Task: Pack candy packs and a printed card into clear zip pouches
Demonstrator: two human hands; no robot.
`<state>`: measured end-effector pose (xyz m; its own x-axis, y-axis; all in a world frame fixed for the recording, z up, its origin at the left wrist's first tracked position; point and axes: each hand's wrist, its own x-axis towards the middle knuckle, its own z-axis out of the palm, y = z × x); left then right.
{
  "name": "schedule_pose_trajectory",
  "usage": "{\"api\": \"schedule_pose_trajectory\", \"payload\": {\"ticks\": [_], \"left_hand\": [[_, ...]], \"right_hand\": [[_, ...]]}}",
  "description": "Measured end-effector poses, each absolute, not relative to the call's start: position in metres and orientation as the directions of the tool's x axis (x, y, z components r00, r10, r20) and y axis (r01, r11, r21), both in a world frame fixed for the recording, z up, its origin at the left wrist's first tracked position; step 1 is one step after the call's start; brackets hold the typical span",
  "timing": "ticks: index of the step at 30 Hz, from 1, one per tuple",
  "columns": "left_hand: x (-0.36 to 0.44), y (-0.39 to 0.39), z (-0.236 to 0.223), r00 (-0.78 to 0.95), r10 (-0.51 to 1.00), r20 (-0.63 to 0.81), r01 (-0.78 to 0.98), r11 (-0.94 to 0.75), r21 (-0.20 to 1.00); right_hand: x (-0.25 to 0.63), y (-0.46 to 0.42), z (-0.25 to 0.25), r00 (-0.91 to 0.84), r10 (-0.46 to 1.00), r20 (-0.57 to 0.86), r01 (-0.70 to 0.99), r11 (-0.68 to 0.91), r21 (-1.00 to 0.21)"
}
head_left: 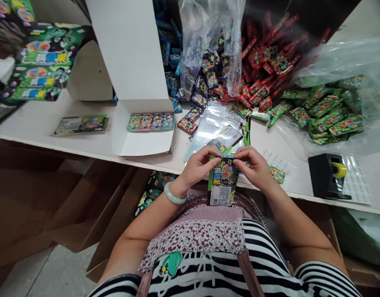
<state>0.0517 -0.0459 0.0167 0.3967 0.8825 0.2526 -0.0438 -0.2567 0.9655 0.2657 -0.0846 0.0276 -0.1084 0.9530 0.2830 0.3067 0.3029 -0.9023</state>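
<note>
Between my two hands hangs a flat dark printed candy packet [224,179], upright at the table's front edge. My left hand [200,165] pinches its upper left corner between thumb and fingers, and a pale green bangle circles that wrist. At the upper right corner, my right hand [254,167] pinches it the same way. A thin blue strip shows along the packet's top edge, between the fingertips. Just beyond my hands lie clear plastic sleeves [205,126] and another dark printed packet [228,138].
An opened white box [143,144] holds a row of small candy boxes [151,121]. Behind are piles of red candy boxes [270,62], purple ones [210,74] and green packets [332,109]. A black tape dispenser [324,177] stands right, beside label sheets [357,177]. A wrapped packet [81,123] lies left.
</note>
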Motion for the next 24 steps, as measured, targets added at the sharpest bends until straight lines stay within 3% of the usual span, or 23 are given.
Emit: {"api": "schedule_pose_trajectory", "payload": {"ticks": [6, 11, 14, 17, 20, 24], "left_hand": [[0.053, -0.044, 0.013, 0.41, 0.861, 0.302, 0.024, -0.341, 0.94], [0.053, -0.041, 0.01, 0.369, 0.878, 0.305, 0.07, -0.354, 0.933], [0.049, -0.036, 0.007, 0.309, 0.903, 0.298, 0.106, -0.344, 0.933], [0.047, -0.033, 0.002, 0.291, 0.917, 0.272, 0.128, -0.319, 0.939], [0.051, -0.032, 0.0, 0.301, 0.91, 0.286, 0.093, -0.326, 0.941], [0.051, -0.033, 0.001, 0.302, 0.908, 0.289, 0.085, -0.328, 0.941]], "right_hand": [[0.259, -0.09, 0.016, -0.033, 0.948, 0.318, 0.276, 0.314, -0.908], [0.297, -0.095, 0.015, -0.093, 0.959, 0.269, 0.351, 0.285, -0.892], [0.357, -0.105, 0.007, 0.192, 0.957, 0.218, 0.532, 0.085, -0.843], [0.414, -0.114, -0.006, 0.424, 0.897, 0.126, 0.72, -0.25, -0.648], [0.439, -0.116, -0.019, 0.473, 0.881, -0.026, 0.783, -0.434, -0.445], [0.438, -0.112, -0.028, 0.472, 0.874, -0.117, 0.795, -0.479, -0.373]]}}
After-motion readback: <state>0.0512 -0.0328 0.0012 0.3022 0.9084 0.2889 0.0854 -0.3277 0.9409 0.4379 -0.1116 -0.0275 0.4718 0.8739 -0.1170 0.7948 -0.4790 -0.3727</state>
